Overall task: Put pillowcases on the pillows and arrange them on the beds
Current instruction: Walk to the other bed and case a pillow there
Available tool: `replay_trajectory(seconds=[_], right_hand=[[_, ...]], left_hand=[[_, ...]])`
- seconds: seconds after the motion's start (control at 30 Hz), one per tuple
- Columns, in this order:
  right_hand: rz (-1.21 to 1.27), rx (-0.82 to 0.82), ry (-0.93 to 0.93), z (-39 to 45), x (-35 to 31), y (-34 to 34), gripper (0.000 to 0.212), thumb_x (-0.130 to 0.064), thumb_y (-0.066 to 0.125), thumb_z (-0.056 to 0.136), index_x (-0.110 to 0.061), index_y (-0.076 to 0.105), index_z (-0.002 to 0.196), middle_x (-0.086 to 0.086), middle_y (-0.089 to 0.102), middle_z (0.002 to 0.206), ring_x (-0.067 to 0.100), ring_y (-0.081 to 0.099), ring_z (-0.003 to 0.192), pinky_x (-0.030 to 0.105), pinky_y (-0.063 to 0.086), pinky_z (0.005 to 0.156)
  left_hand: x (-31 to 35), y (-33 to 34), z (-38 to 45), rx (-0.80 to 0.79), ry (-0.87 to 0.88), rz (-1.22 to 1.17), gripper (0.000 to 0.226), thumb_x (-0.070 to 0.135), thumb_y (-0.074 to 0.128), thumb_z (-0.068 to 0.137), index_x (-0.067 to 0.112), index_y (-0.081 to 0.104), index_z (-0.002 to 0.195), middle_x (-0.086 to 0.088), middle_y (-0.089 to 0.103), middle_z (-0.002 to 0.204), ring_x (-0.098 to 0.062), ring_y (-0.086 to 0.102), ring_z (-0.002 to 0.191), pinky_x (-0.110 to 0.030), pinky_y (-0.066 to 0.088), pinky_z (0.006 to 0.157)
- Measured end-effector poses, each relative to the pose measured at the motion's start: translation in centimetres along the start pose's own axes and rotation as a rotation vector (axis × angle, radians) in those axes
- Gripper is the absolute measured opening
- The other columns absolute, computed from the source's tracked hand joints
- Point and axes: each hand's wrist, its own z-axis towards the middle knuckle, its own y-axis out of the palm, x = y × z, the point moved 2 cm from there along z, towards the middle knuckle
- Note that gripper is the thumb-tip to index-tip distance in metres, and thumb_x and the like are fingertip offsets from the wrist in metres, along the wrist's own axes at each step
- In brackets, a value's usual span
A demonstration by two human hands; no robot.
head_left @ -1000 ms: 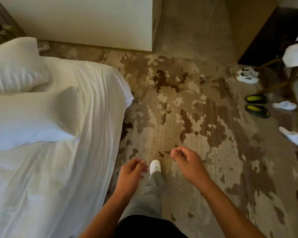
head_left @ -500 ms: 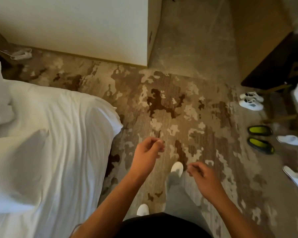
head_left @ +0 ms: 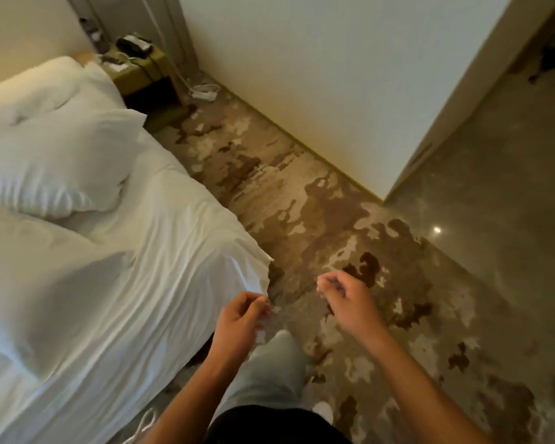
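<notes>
So on the bed with the rumpled white sheet (head_left: 161,251) I count two puffy white pillows: one plump one (head_left: 55,155) up toward the head end, and a second flatter one (head_left: 39,261) lying just beside it toward the foot end, the two touching or nearly so. Both look like they've already got white cases on, though honestly white on white makes it hard to swear to. They're lying a bit crooked, so I'd say the arranging on this bed isn't quite finished. The task says beds, plural, and only this one bed is in view, so there's probably more left elsewhere that I can't see from here.

My hands: my left hand (head_left: 242,318) is just off the bed's near corner, fingers loosely curled, holding nothing. My right hand (head_left: 346,299) is further out from the bed over the patchy brown and beige carpet (head_left: 318,213), also loosely curled and empty. No loose pillowcase anywhere in sight.

Other counts: one small olive-coloured nightstand (head_left: 138,72) past the head of the bed with some dark gadgets on top, one white power strip (head_left: 202,92) on the floor just beside it.
</notes>
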Motion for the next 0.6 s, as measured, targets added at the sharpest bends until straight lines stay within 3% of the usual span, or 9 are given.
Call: replay_trajectory(seconds=[0.17, 0.23, 0.37, 0.47, 0.6], right_hand=[[-0.065, -0.089, -0.110, 14.9, -4.2, -3.4, 0.013, -0.043, 0.061, 0.101, -0.035, 0.072, 0.099, -0.017, 0.075, 0.094, -0.003, 0.070, 0.091, 0.014, 0.055, 0.076], [-0.094, -0.109, -0.068, 19.6, -4.8, -5.0, 0.012, -0.041, 0.062, 0.101, -0.034, 0.072, 0.100, -0.015, 0.075, 0.093, -0.004, 0.069, 0.090, 0.016, 0.056, 0.078], [-0.143, -0.117, 0.049, 27.3, -5.5, -9.3, 0.009, -0.036, 0.064, 0.101, -0.034, 0.072, 0.098, -0.010, 0.075, 0.092, 0.001, 0.070, 0.087, 0.024, 0.058, 0.078], [-0.153, -0.116, 0.103, 33.6, -6.9, -12.6, 0.008, -0.032, 0.065, 0.101, -0.031, 0.073, 0.100, -0.008, 0.076, 0.094, 0.006, 0.071, 0.091, 0.031, 0.060, 0.084], [-0.179, -0.118, 0.121, 44.0, -9.4, -15.1, 0.007, -0.031, 0.066, 0.101, -0.031, 0.073, 0.099, -0.009, 0.076, 0.095, 0.009, 0.072, 0.093, 0.031, 0.059, 0.085]], left_hand=[[4.0, 3.4, 10.9, 0.087, -0.041, -0.064, 0.017, 0.035, 0.062, 0.098, 0.031, 0.076, 0.088, 0.000, 0.078, 0.087, -0.015, 0.075, 0.082, -0.033, 0.059, 0.072], [6.4, 5.3, 16.1, 0.081, -0.067, -0.081, 0.018, 0.032, 0.062, 0.098, 0.026, 0.076, 0.088, -0.001, 0.078, 0.086, -0.017, 0.075, 0.084, -0.037, 0.061, 0.078], [13.6, 9.0, 25.7, 0.053, -0.069, -0.111, 0.016, 0.028, 0.062, 0.099, 0.021, 0.074, 0.091, -0.001, 0.077, 0.083, -0.022, 0.074, 0.083, -0.033, 0.058, 0.072], [19.9, 10.8, 32.5, 0.029, -0.031, -0.108, 0.016, 0.031, 0.061, 0.099, 0.025, 0.074, 0.093, 0.000, 0.077, 0.085, -0.014, 0.071, 0.076, -0.033, 0.057, 0.073], [27.8, 11.8, 42.0, 0.056, 0.024, -0.157, 0.015, 0.030, 0.060, 0.100, 0.021, 0.073, 0.099, -0.001, 0.078, 0.091, -0.017, 0.074, 0.089, -0.037, 0.059, 0.080]])
